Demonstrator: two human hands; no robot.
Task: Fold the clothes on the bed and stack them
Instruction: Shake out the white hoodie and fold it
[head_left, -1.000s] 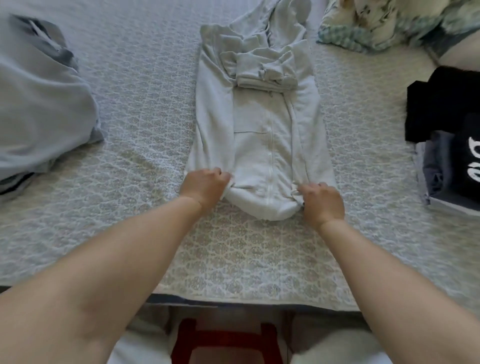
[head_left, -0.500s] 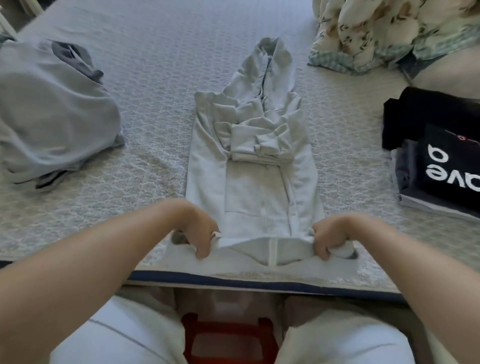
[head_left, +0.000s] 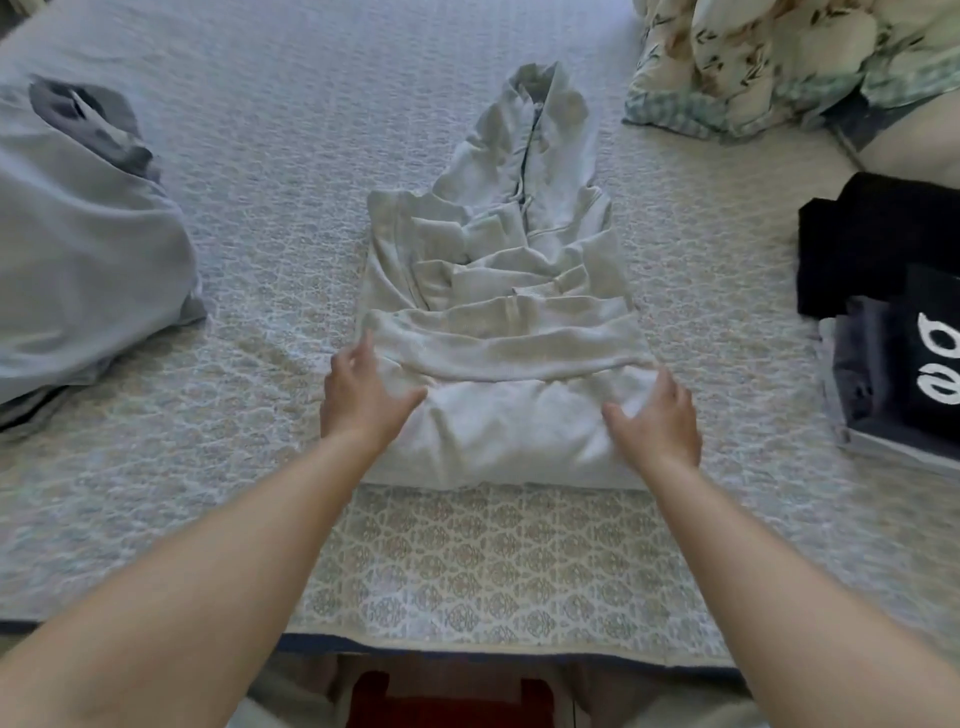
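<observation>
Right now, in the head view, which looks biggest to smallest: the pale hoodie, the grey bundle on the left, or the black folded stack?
1. Pale hoodie.
2. Grey bundle, cropped by the frame edge, so possibly larger.
3. Black folded stack, also cropped.

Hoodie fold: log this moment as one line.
item: light grey hoodie, hem folded up over body | left hand: open, flat on fold | right hand: open, flat on fold | hood: unfolded

A single head-worn wide-angle view looks forward and down from the foot edge of the bed (head_left: 218, 530). Both forearms enter from 6 o'clock, close to the lens. The mattress runs toward 12 o'clock, its sides curving with lens distortion.
</observation>
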